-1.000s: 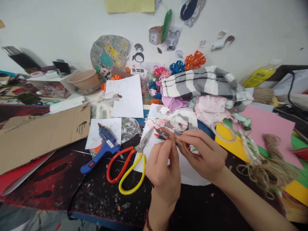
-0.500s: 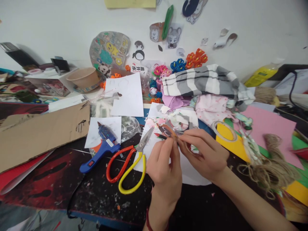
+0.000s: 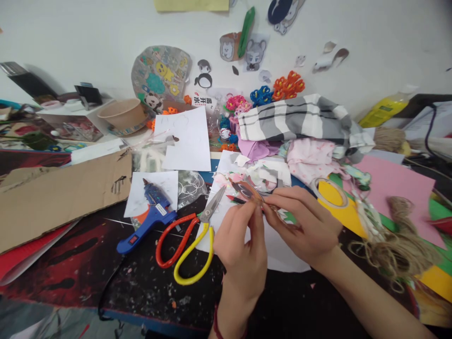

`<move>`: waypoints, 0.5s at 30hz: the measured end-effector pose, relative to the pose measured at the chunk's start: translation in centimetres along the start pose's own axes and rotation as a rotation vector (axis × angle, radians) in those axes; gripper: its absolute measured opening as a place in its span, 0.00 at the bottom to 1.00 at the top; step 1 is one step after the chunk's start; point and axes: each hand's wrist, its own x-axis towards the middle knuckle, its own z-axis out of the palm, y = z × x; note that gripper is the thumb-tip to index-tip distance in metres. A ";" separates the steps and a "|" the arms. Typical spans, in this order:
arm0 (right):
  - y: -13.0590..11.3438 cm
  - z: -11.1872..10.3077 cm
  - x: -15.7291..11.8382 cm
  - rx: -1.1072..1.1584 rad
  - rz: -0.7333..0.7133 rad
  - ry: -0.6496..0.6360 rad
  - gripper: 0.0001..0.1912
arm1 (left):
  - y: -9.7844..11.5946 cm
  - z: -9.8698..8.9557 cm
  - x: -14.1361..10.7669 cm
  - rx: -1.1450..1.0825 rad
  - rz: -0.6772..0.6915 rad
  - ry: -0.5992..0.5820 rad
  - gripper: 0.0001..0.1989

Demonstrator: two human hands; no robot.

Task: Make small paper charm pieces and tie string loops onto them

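Note:
Between my two hands is a small brown paper cutout point(image 3: 246, 189) with dark and white markings. My left hand point(image 3: 243, 240) pinches its lower edge, fingers closed. The fingertips of my right hand point(image 3: 303, 221) are closed on the cutout's right side. A pencil point(image 3: 235, 199) with a red end shows just left of the cutout, partly hidden by my left hand. Scissors point(image 3: 205, 217) with one red and one yellow handle lie left of my left hand. White paper point(image 3: 282, 249) lies under both hands.
A blue glue gun point(image 3: 148, 226) rests left of the scissors, its cord running to the front edge. Cardboard point(image 3: 67, 193) lies far left. Tape point(image 3: 331, 192), twine point(image 3: 402, 240) and pink paper point(image 3: 395, 183) lie right. Cloths point(image 3: 300, 120) are piled behind.
My right hand has shifted slightly right and up, its fingertips still at the cutout. The cutout is tilted a little differently. My left hand has barely moved.

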 end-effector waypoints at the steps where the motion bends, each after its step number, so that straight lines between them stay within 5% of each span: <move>1: 0.0 0.0 0.0 0.001 0.002 0.002 0.09 | 0.0 0.0 0.0 0.010 0.010 0.004 0.09; 15: 0.6 0.0 0.0 -0.022 -0.042 -0.020 0.08 | -0.1 0.3 0.2 0.158 0.089 0.005 0.07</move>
